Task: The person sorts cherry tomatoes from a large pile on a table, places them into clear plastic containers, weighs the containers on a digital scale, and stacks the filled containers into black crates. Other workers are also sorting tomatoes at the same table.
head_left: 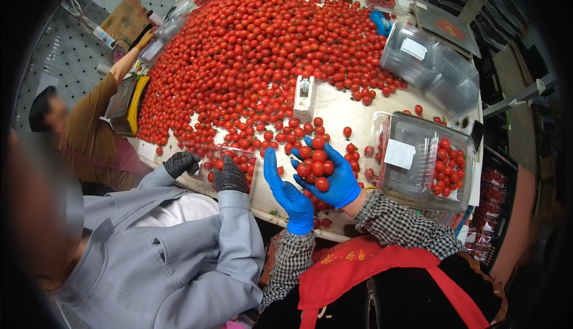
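My right hand [342, 181], in a blue glove, is turned up and cradles several cherry tomatoes [318, 168] in its palm and fingers. Beside it on the left, my left hand [288, 194], gloved in the same blue, is raised with its fingers extended and nothing visible in it. Loose tomatoes lie on the white tabletop [338, 109] just beyond both hands, and more show beneath them. The large tomato heap [250, 42] spreads over the far part of the table.
At left, a co-worker's dark-gloved hands [230, 174] are at a clear tray [253, 168] of tomatoes. A scale [452, 168] carries clear plastic containers at right. Stacked clear containers [429, 69] stand behind it. A small white box [304, 98] stands ahead. Other people work around the table.
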### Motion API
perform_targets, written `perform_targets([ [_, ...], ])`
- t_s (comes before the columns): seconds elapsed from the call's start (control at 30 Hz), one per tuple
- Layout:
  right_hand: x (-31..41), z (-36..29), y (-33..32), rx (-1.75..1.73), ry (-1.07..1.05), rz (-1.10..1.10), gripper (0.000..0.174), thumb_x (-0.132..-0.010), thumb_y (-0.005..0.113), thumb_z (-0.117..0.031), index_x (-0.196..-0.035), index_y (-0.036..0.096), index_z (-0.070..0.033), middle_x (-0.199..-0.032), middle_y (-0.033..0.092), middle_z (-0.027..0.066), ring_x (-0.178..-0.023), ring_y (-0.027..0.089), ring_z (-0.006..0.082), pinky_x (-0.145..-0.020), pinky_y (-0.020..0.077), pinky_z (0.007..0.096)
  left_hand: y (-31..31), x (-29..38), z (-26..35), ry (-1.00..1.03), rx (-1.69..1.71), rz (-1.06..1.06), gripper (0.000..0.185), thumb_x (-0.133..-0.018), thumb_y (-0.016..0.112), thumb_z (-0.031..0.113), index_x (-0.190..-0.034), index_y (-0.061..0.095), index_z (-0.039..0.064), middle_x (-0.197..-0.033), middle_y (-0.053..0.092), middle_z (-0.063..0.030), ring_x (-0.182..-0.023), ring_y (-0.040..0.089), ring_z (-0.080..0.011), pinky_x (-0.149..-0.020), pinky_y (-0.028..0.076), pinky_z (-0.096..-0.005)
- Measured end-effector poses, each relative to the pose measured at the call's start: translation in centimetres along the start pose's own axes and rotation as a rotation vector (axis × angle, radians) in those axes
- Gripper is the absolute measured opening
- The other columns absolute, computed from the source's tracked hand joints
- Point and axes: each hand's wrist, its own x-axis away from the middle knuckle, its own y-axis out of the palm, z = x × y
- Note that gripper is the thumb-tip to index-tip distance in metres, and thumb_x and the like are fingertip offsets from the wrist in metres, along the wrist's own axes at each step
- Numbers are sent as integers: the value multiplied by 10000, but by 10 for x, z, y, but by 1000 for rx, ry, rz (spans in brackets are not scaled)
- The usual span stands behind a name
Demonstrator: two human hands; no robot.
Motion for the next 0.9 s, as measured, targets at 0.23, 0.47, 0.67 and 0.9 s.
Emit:
perform_targets([
  [0.23,36,-44,26,96,-137,-33,509,-1006,505,-407,-1464,443,-191,-1496,438,138,-1304,506,314,-1055,452,532,1,4,-13,-232,158,-26,656,-1046,344,502,-1476,391,9,-1471,458,-139,-1311,480,-252,-1086,368,-389],
  [0.47,127,-141,29,308,-584,6,526,-994,537,-354,-1455,442,-120,-1474,460,154,-1291,510,352,-1050,455,543,-14,19,-41,-226,102,-93,650,-1061,302,502,-1465,415,5,-1485,457,-117,-1276,506,-250,-1068,377,-402],
  [0.67,231,-214,17,813,-987,174,492,-997,527,-268,-1433,464,-50,-1429,515,140,-1278,525,328,-1097,424,453,-9,26,-42,-267,54,-167,627,-1064,293,483,-1451,437,11,-1476,469,-115,-1280,503,-254,-1086,374,-426],
  [0.9,268,-215,6,1338,-1190,443,438,-962,532,-197,-1332,544,36,-1386,558,151,-1273,533,243,-1150,332,369,-20,31,-65,-281,14,-192,606,-1068,298,463,-1445,445,13,-1469,477,-114,-1268,506,-247,-1078,380,-418],
])
